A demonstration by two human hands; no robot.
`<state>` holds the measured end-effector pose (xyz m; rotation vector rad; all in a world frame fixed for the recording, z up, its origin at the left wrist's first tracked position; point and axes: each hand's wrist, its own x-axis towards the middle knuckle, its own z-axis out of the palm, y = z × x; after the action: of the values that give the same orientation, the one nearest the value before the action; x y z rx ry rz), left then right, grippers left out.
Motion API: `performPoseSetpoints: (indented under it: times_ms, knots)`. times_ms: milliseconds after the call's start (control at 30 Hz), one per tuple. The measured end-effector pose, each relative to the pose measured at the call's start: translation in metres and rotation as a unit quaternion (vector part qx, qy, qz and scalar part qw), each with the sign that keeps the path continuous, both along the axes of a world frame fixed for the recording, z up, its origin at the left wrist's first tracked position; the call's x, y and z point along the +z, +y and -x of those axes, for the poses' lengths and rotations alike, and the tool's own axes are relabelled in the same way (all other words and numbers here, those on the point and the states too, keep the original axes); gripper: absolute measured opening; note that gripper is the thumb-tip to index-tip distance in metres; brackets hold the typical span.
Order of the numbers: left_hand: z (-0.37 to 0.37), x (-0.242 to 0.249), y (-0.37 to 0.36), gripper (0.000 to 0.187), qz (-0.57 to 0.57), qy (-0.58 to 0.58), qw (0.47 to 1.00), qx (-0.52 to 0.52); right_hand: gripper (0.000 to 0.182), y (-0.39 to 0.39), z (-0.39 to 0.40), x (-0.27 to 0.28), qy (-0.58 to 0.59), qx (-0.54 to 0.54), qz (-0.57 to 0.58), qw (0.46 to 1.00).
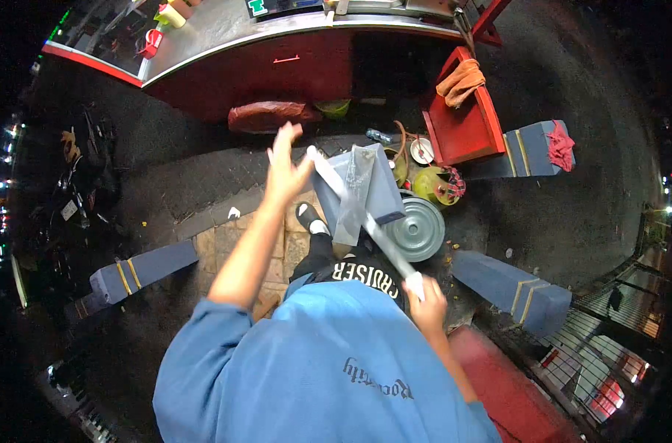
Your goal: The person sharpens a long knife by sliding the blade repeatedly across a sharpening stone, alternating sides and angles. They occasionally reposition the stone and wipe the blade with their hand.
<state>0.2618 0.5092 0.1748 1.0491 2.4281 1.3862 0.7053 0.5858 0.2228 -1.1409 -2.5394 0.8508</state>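
A long white tube-like item [381, 238] runs diagonally in front of my body, blurred along its middle. My right hand [429, 301] is closed round its lower end. Near its upper end is my left hand [285, 168], raised with its fingers apart and holding nothing. Behind the tube stands a grey box-like block [384, 190], with a translucent plastic sheet [359, 177] draped over it and hanging down its near side.
A lidded grey bucket [415, 229] and a yellow-green container [429, 184] stand right of the block. Beyond are a red stand [465, 129] with an orange cloth [461, 83] and a red counter [291, 70]. Grey blocks [147, 272] lie at the left and right [511, 290].
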Motion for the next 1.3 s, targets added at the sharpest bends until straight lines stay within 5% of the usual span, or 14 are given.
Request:
performPoseSetpoints:
  times_ms: [100, 200, 400, 467, 600, 633, 733, 833, 900, 1000, 1167, 1200, 1233, 1300]
  knots:
    - [0.097, -0.019, 0.052, 0.076, -0.031, 0.047, 0.996, 0.067, 0.031, 0.032, 0.099, 0.008, -0.033, -0.013, -0.046, 0.998]
    - [0.111, -0.004, 0.064, 0.078, 0.031, 0.033, 0.992, 0.118, 0.032, 0.034, 0.119, 0.023, -0.012, -0.029, -0.02, 0.999]
    - [-0.047, 0.019, -0.027, 0.071, -0.02, -0.038, 0.999, 0.009, 0.042, -0.013, -0.05, -0.012, -0.028, 0.014, 0.024, 0.999]
    - [-0.037, 0.019, -0.025, 0.071, -0.022, -0.034, 0.999, -0.002, 0.041, -0.009, -0.047, -0.013, -0.032, 0.016, 0.01, 0.999]
    - [0.067, -0.007, 0.023, 0.068, -0.041, 0.035, 0.997, 0.046, 0.035, 0.032, 0.07, 0.004, -0.008, 0.022, -0.024, 0.999]
    - [0.101, -0.006, 0.036, 0.069, -0.038, -0.123, 0.99, 0.063, 0.031, 0.045, 0.105, 0.005, -0.003, 0.017, -0.036, 0.999]
    - [0.152, -0.001, 0.052, 0.076, 0.055, 0.077, 0.986, 0.138, 0.031, 0.057, 0.157, 0.024, -0.043, 0.008, -0.047, 0.998]
    - [0.11, -0.015, 0.029, 0.069, -0.038, -0.105, 0.991, 0.071, 0.031, 0.034, 0.113, 0.016, -0.002, 0.012, -0.006, 1.0]
    - [0.045, -0.026, -0.006, 0.064, -0.073, 0.031, 0.996, 0.039, 0.035, 0.016, 0.045, -0.001, 0.007, 0.039, 0.036, 0.999]
    - [-0.028, 0.019, -0.045, 0.066, -0.01, -0.082, 0.996, 0.032, 0.041, 0.0, -0.005, -0.001, -0.039, 0.038, 0.051, 0.997]
    - [0.091, -0.015, 0.025, 0.065, -0.024, 0.014, 0.996, 0.087, 0.033, 0.044, 0.1, 0.006, -0.013, 0.031, -0.022, 0.999]
    - [0.116, 0.003, 0.038, 0.071, -0.007, -0.101, 0.991, 0.093, 0.031, 0.057, 0.137, 0.019, -0.02, 0.026, -0.042, 0.999]
    - [0.153, -0.024, 0.05, 0.073, 0.0, 0.055, 0.991, 0.126, 0.034, 0.069, 0.16, 0.011, -0.047, 0.021, -0.069, 0.996]
    - [0.15, 0.009, 0.055, 0.075, 0.081, 0.056, 0.984, 0.149, 0.035, 0.07, 0.173, 0.02, -0.035, 0.015, -0.047, 0.998]
